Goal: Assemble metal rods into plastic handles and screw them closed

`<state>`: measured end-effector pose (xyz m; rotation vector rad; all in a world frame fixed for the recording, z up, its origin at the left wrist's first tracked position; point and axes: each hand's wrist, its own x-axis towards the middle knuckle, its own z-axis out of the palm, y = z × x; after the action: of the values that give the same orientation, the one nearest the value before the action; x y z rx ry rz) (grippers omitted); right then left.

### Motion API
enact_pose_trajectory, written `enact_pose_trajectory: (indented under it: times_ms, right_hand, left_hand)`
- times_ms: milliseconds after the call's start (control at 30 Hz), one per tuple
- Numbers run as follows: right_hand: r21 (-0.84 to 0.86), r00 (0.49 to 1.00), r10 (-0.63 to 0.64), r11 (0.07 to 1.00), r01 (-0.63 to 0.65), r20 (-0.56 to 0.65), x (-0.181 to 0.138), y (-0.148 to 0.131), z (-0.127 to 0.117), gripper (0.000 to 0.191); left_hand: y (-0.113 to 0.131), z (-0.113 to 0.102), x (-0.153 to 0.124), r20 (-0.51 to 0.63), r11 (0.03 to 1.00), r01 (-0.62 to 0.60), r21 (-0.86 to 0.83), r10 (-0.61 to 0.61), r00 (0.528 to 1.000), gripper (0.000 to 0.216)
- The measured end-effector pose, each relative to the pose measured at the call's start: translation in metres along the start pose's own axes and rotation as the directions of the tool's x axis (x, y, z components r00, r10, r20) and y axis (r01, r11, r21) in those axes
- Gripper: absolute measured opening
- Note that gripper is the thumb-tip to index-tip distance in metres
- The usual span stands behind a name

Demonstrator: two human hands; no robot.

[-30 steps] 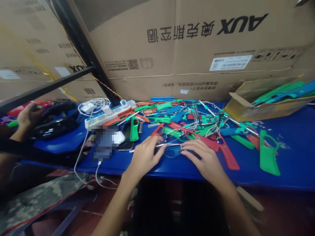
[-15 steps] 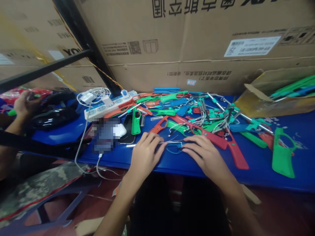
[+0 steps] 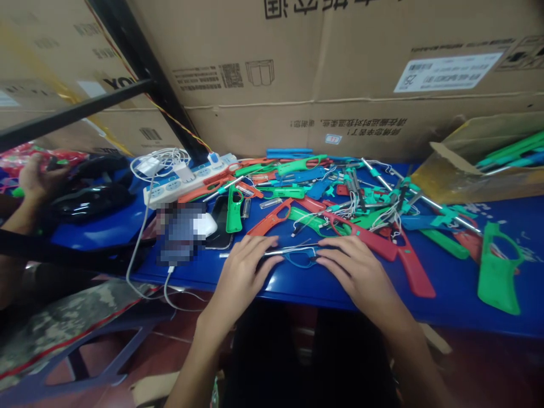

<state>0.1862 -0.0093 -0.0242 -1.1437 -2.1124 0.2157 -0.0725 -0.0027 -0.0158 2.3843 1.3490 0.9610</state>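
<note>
resting hands: both hands lie flat near the front edge of the blue table [image 3: 488, 323], with a small blue plastic piece [image 3: 301, 259] between them
left hand [image 3: 244, 272]: fingers bent a little and close together, tips pressing down on a thin metal rod [image 3: 272, 253] — not wrapped around it
right hand [image 3: 357, 269]: fingers long and close together, tips touching the right end of the blue plastic piece; it is not closed around anything
blue plastic piece: it lies on the table just under the rod, touched from both sides
pile: lots of red, green and blue plastic parts [image 3: 340, 209] with white wires sit just behind the hands
big red part [image 3: 408, 260]: just to the right of the right hand
green part [image 3: 497, 275]: well off to the right, alone
white power strip [image 3: 187, 178]: back left, with chargers and a white cable
phone [image 3: 221, 229]: left of the left hand, beside a small white case [image 3: 204, 225]
cardboard box [image 3: 480, 170]: far right — long green and blue pieces lie inside
other person's hand [image 3: 38, 181]: far left, near shiny black things
</note>
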Motion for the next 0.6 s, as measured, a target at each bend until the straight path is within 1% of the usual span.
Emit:
enact_pose_trajectory:
  times_ms: [133,267,467,600]
  right_hand:
    - [-0.006,1.0,-0.013,1.0,0.013,0.014,-0.0002,0.0009,0.0,0.014]
    - [0.01,1.0,-0.004,1.0,0.004,0.015,-0.0002,0.0007,-0.0002,0.015]
    - [0.026,1.0,-0.001,1.0,0.001,0.01,-0.0018,0.0011,0.0009,0.015]
    - [0.019,1.0,-0.005,1.0,0.005,0.02,-0.0026,0.0016,0.0012,0.013]
  left_hand:
    - [0.001,-0.0005,-0.0006,0.0,1.0,0.005,-0.014,-0.005,1.0,0.017]
    - [0.003,0.0,0.0009,-0.014,1.0,0.014,-0.025,-0.015,1.0,0.017]
    - [0.0024,0.0012,0.0019,-0.041,0.997,-0.032,-0.068,0.029,0.999,0.012]
    - [-0.0011,0.0023,0.0038,0.003,0.994,0.024,-0.106,-0.024,1.0,0.007]
